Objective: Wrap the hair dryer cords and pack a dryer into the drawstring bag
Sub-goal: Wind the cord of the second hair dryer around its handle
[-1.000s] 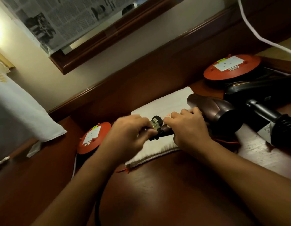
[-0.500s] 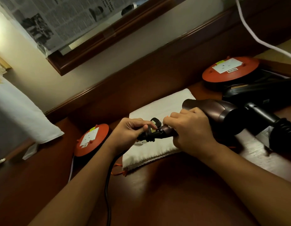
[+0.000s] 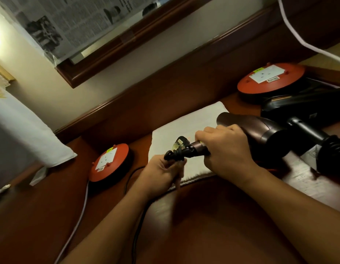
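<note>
Glossy brown dryer (image 3: 260,130), right fingers (image 3: 215,134) round handle (image 3: 196,150), left fingers (image 3: 170,167) pinching black cord (image 3: 174,155)

The right hand (image 3: 229,153) covers the handle of the brown dryer (image 3: 260,130).

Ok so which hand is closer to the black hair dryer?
Right. The right hand grips the handle of the brown dryer, close beside the black hair dryer; the left hand holds the cord at the handle's end, farther from it.
</note>
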Available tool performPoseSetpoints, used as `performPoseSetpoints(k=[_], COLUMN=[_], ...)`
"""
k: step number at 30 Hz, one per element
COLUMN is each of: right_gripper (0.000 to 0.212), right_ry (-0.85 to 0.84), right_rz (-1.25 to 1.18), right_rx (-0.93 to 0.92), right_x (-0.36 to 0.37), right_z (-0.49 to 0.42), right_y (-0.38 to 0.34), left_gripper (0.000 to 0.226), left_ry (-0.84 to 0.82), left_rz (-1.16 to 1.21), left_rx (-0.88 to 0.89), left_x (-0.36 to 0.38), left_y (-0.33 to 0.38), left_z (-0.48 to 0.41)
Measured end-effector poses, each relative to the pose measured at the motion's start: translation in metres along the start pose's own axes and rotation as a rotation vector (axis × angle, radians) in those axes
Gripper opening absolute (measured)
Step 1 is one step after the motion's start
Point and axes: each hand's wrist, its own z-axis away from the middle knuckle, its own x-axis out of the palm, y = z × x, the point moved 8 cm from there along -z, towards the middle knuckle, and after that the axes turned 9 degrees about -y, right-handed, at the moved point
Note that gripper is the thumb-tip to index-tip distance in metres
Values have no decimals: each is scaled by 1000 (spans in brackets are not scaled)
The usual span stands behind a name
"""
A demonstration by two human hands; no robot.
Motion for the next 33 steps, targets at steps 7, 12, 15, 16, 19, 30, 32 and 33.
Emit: performPoseSetpoints(k=[7,12,15,16,19,30,32,33], right_gripper=[33,37,37,37,34,22,21,23], right_ry=[12,-89,-71,-57,-15,94,98,101], right_rz=[143,191,178,168,129,-27,-13,-21], right_rx=[70,7,-53,-71,-93,-99,-90,-80], right_x=[4,16,13,11,4,-20,-24,-25], right_z=[-2,-3,-3,-3,-1,2,1,1], right_y=[-7,-20,-23,-24,-21,-10,-8,-6], left_gripper=[21,23,5,9,16,18,17,20], left_ry=[-23,68,85,72,-31,-174,-141,-133], left_rz=[-858,-936,-730,-677,-505,351,313,256], left_rx=[30,304,372,370,334,131,90,52], left_x=[28,-11,-42,-49,-59,-19,-3,8], left_y=[57,95,93,89,71,2,0,0], left_z=[33,34,16,9,-11,-33,-28,-24])
